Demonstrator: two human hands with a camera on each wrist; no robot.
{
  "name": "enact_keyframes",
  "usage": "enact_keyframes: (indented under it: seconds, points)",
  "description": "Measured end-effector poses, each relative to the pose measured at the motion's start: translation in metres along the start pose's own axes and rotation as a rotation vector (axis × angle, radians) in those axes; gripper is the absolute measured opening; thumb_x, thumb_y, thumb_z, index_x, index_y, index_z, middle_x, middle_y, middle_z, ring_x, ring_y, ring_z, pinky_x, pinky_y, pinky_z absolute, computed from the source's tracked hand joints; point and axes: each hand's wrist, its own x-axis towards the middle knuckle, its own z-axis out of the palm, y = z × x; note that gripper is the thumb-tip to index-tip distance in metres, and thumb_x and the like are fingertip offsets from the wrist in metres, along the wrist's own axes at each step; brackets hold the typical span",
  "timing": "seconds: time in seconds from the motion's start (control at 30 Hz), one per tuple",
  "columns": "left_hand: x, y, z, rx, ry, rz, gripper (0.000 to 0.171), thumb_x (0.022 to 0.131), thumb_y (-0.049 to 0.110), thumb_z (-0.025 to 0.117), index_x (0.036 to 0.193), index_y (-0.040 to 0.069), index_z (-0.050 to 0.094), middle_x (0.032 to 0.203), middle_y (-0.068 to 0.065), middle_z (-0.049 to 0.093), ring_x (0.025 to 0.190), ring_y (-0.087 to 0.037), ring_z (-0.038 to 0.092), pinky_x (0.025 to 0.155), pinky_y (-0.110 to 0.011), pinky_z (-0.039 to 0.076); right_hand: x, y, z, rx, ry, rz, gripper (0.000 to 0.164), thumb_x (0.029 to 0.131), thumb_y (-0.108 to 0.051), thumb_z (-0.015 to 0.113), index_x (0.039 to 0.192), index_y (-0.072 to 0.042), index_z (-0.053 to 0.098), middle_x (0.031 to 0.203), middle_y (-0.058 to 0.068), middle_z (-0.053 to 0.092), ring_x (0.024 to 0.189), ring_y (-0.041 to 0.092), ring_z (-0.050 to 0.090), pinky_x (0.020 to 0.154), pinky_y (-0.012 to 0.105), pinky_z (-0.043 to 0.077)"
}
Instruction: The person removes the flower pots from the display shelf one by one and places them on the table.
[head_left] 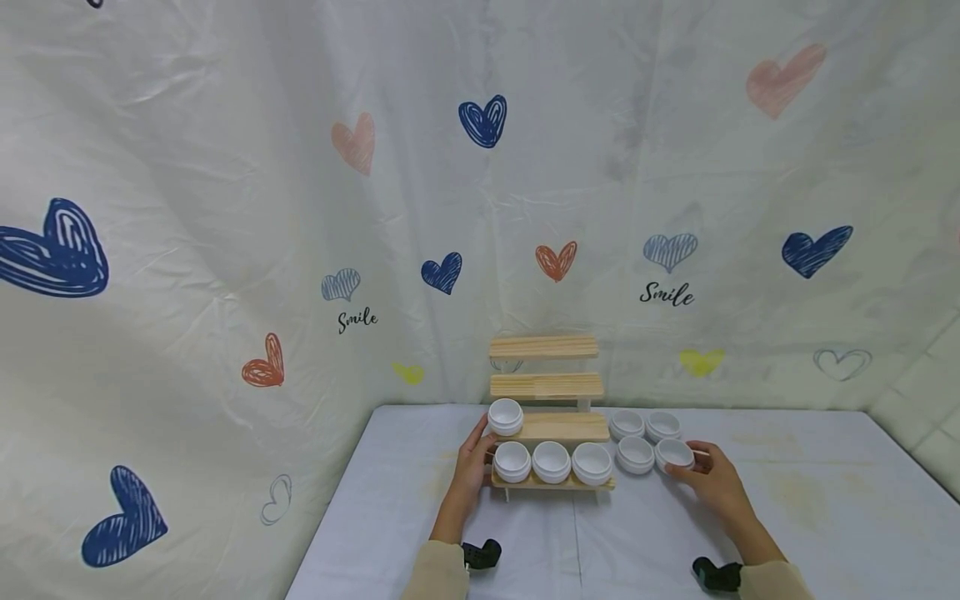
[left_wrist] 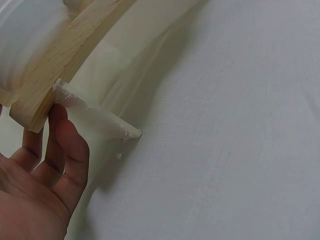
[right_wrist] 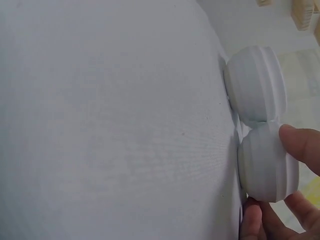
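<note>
A tiered rack with wooden shelves stands on the table. Three white bowls line its lowest shelf, and another white bowl sits at the left end of the shelf above. My left hand holds the rack's left end; in the left wrist view its fingertips are against the underside of a wooden shelf. To the right of the rack my right hand grips a white bowl between thumb and fingers. That bowl is low at the tabletop, beside another white bowl.
More white bowls stand grouped just right of the rack. Behind the white-covered table hangs a pale curtain printed with hearts. Dark wrist devices are strapped near both sleeves.
</note>
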Motion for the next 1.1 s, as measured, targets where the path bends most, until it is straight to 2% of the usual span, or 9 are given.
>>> enact_keyframes:
  seconds: [0.2, 0.33, 0.5, 0.6, 0.77, 0.93, 1.03, 1.1]
  points:
    - [0.000, 0.000, 0.000, -0.007, -0.005, 0.005, 0.062, 0.101, 0.035, 0.054, 0.160, 0.025, 0.037, 0.092, 0.002, 0.063, 0.081, -0.010, 0.060, 0.060, -0.026, 0.053, -0.004, -0.004, 0.000, 0.048, -0.005, 0.016, 0.094, 0.091, -0.040, 0.076, 0.153, 0.007, 0.023, 0.152, 0.038, 0.032, 0.134, 0.049, 0.042, 0.099, 0.052, 0.046]
    - [0.001, -0.002, -0.001, -0.004, -0.004, 0.010, 0.062, 0.101, 0.035, 0.054, 0.160, 0.025, 0.037, 0.092, 0.002, 0.063, 0.081, -0.010, 0.061, 0.060, -0.026, 0.053, -0.012, -0.016, 0.002, 0.092, 0.066, 0.033, 0.088, 0.095, -0.036, 0.070, 0.154, 0.007, 0.021, 0.154, 0.036, 0.029, 0.139, 0.051, 0.035, 0.108, 0.060, 0.040]
    - [0.004, -0.005, -0.002, -0.006, -0.001, 0.012, 0.061, 0.101, 0.035, 0.055, 0.159, 0.026, 0.038, 0.092, 0.001, 0.064, 0.082, -0.011, 0.061, 0.062, -0.026, 0.053, -0.023, -0.042, 0.005, 0.130, 0.232, 0.004, 0.069, 0.097, -0.024, 0.064, 0.150, 0.007, 0.032, 0.149, 0.032, 0.038, 0.135, 0.048, 0.038, 0.103, 0.057, 0.040]
    - [0.004, -0.005, -0.001, -0.016, -0.002, 0.006, 0.061, 0.101, 0.035, 0.055, 0.159, 0.027, 0.039, 0.092, 0.001, 0.064, 0.082, -0.011, 0.061, 0.061, -0.027, 0.053, -0.029, -0.059, 0.006, 0.146, 0.266, -0.042, 0.063, 0.098, -0.023, 0.064, 0.147, 0.007, 0.037, 0.146, 0.029, 0.042, 0.131, 0.044, 0.041, 0.100, 0.052, 0.039]
    - [0.005, -0.006, -0.002, -0.014, 0.002, 0.011, 0.062, 0.101, 0.035, 0.055, 0.159, 0.025, 0.039, 0.092, 0.001, 0.063, 0.082, -0.011, 0.061, 0.061, -0.026, 0.053, -0.038, -0.085, 0.013, 0.149, 0.205, -0.106, 0.058, 0.100, -0.026, 0.063, 0.145, 0.002, 0.041, 0.145, 0.023, 0.045, 0.131, 0.038, 0.043, 0.100, 0.044, 0.040]
    - [0.004, -0.004, 0.000, -0.012, 0.003, 0.008, 0.062, 0.100, 0.035, 0.056, 0.159, 0.026, 0.039, 0.093, 0.001, 0.063, 0.083, -0.011, 0.061, 0.062, -0.027, 0.053, -0.042, -0.106, 0.027, 0.094, 0.111, -0.215, 0.049, 0.100, -0.024, 0.065, 0.139, -0.001, 0.048, 0.136, 0.018, 0.056, 0.122, 0.028, 0.053, 0.090, 0.020, 0.043]
    - [0.003, -0.004, 0.000, -0.007, 0.001, 0.011, 0.062, 0.101, 0.036, 0.055, 0.159, 0.026, 0.038, 0.093, 0.001, 0.063, 0.083, -0.011, 0.061, 0.063, -0.027, 0.054, -0.042, -0.117, 0.037, 0.046, 0.032, -0.292, 0.045, 0.099, -0.024, 0.066, 0.136, -0.002, 0.052, 0.129, 0.018, 0.061, 0.117, 0.028, 0.058, 0.089, 0.017, 0.045]
    - [0.003, -0.004, 0.000, -0.006, 0.001, 0.010, 0.061, 0.101, 0.036, 0.055, 0.159, 0.027, 0.039, 0.093, 0.002, 0.063, 0.083, -0.010, 0.061, 0.062, -0.026, 0.054, -0.043, -0.124, 0.045, 0.028, -0.014, -0.336, 0.042, 0.099, -0.023, 0.067, 0.133, -0.003, 0.054, 0.126, 0.017, 0.063, 0.114, 0.028, 0.060, 0.091, 0.022, 0.047]
